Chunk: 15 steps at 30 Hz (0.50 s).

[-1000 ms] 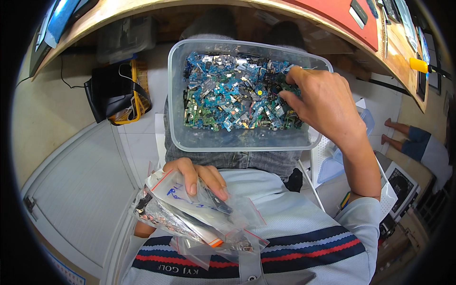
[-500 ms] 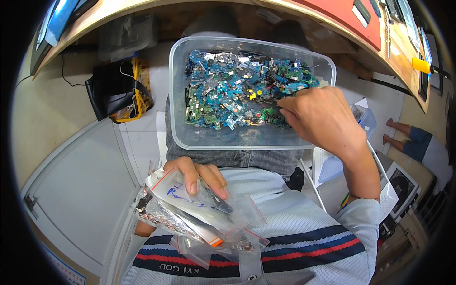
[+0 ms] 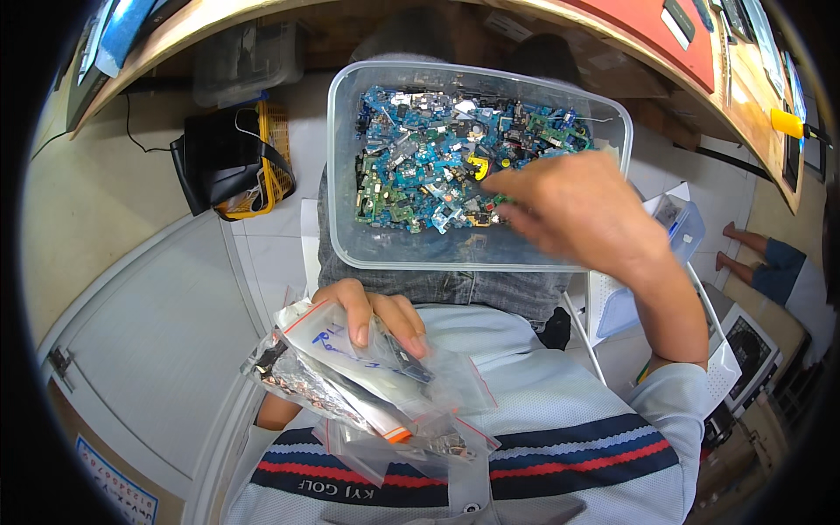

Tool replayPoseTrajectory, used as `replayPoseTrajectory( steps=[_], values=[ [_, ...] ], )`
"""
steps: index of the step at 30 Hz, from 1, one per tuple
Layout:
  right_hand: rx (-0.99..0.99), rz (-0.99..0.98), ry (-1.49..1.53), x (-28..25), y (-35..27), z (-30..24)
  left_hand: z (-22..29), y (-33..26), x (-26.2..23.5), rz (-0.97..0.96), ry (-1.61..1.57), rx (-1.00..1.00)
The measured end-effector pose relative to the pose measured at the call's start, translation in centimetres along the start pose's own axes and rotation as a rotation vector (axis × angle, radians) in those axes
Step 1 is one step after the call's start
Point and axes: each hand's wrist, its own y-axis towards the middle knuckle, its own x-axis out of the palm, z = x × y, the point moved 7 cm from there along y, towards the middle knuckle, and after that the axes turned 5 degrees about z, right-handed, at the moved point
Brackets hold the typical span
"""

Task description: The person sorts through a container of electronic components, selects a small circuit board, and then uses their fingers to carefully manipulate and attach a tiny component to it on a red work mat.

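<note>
A clear plastic box (image 3: 394,251) on my lap holds a heap of small circuit boards (image 3: 420,162), mostly blue and green, with a bright yellow part (image 3: 478,166) among them. My right hand (image 3: 577,210), somewhat blurred, reaches over the box's right side. Its index finger and thumb are apart just above the boards, and I see nothing between them; the other fingers are hidden. My left hand (image 3: 372,315) is closed on a stack of zip-lock bags (image 3: 367,376) against my shirt. Silvery and dark flat parts show through the plastic.
A wooden desk edge (image 3: 289,16) curves across the top, with a red mat (image 3: 647,35) on it. At left a yellow basket (image 3: 276,153) holds a black bag (image 3: 214,162). White perforated furniture (image 3: 722,376) stands at right. Another person (image 3: 779,271) is at the far right.
My right hand has shifted slightly left over the boards, and its thumb and index finger have parted. The whole view has moved a little. My left hand keeps the bags.
</note>
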Motion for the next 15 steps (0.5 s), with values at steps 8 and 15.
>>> replayPoseTrajectory(
  steps=[8, 15],
  values=[
    [0.038, -0.157, -0.077, 2.5, -0.1, 0.1, 0.4, 0.0, -0.1, -0.010, 0.008, 0.008],
    [0.004, 0.068, 0.075, -0.1, 0.7, -0.8, 0.3, 0.1, -0.6, -0.017, -0.015, 0.008]
  ],
)
